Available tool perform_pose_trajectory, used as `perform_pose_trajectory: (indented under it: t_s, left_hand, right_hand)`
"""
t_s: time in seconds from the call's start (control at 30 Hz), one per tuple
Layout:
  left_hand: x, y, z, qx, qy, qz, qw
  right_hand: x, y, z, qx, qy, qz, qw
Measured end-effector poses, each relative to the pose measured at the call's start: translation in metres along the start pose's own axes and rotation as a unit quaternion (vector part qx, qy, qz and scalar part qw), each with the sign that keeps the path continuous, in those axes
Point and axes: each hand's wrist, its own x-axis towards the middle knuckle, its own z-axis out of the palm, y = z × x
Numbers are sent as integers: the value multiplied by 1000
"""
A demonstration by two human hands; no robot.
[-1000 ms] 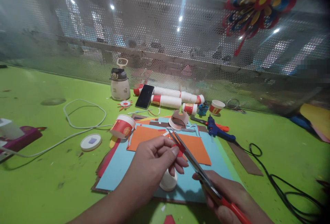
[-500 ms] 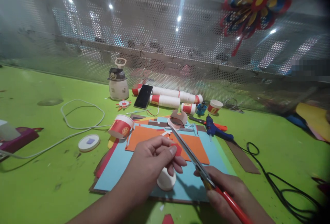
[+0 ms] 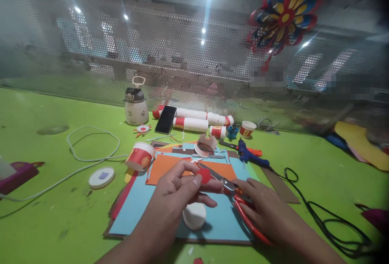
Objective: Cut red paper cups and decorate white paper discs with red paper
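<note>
Between thumb and fingers, my left hand (image 3: 178, 197) pinches a small rounded piece of red paper (image 3: 204, 175). My right hand (image 3: 261, 203) grips red-handled scissors (image 3: 229, 185), whose blades point to the upper left, just beside the red piece. Below my left fingers a white round lid (image 3: 194, 215) rests on the light blue paper (image 3: 142, 213). Orange paper (image 3: 165, 166) lies on top of the blue sheet, partly covered by my hands. Behind it stands a cut paper cup piece (image 3: 206, 145).
A red and white paper cup (image 3: 140, 156) tilts at the left of the papers, near a lid (image 3: 101, 178). A blue glue gun (image 3: 249, 154) lies at right with its black cord (image 3: 319, 215). Farther back are a phone (image 3: 165, 119), a bottle (image 3: 136, 108) and stacked cups (image 3: 191, 125).
The scissors have swung lower and turned, their handles now spread beneath my right hand. The red piece now faces the camera and looks rounder. The view has shifted slightly.
</note>
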Motion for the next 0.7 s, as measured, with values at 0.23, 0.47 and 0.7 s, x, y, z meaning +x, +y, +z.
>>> perform_pose_trajectory:
  t_s: [0.23, 0.47, 0.7]
  left_hand:
    - [-6, 0, 4, -2, -16, 9, 1000]
    - [-2, -9, 1, 57, 9, 42, 997]
    - [-6, -14, 0, 129, 0, 39, 991]
  right_hand:
    - [0, 5, -6, -18, 71, -55, 996]
    - [-18, -54, -38, 328, 122, -96, 932]
    - [-10, -84, -35, 533, 73, -42, 842]
